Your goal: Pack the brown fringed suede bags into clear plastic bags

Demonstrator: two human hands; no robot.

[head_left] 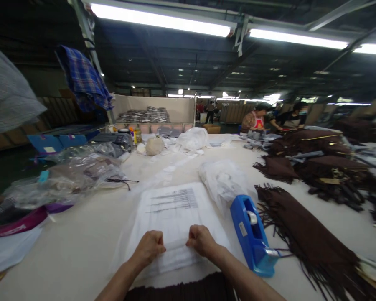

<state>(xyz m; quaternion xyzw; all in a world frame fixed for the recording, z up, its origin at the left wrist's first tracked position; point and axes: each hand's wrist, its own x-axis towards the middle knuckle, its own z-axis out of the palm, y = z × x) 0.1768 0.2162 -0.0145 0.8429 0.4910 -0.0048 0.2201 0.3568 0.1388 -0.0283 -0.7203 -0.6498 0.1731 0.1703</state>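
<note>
A clear plastic bag [175,209] with printed lines on it lies flat on the pale table [81,234] in front of me. My left hand [151,247] and my right hand [201,240] are both closed, pinching the bag's near flap between them. A dark brown fringed cloth [188,290] pokes out under the bag's near edge. A blue tape dispenser [252,236] stands just right of my right hand.
Brown fringed scarves [303,234] lie to the right, with more piled at the far right [326,163]. Crumpled plastic bags [224,179] sit behind the dispenser and at the left [75,171]. Two people work at the far end.
</note>
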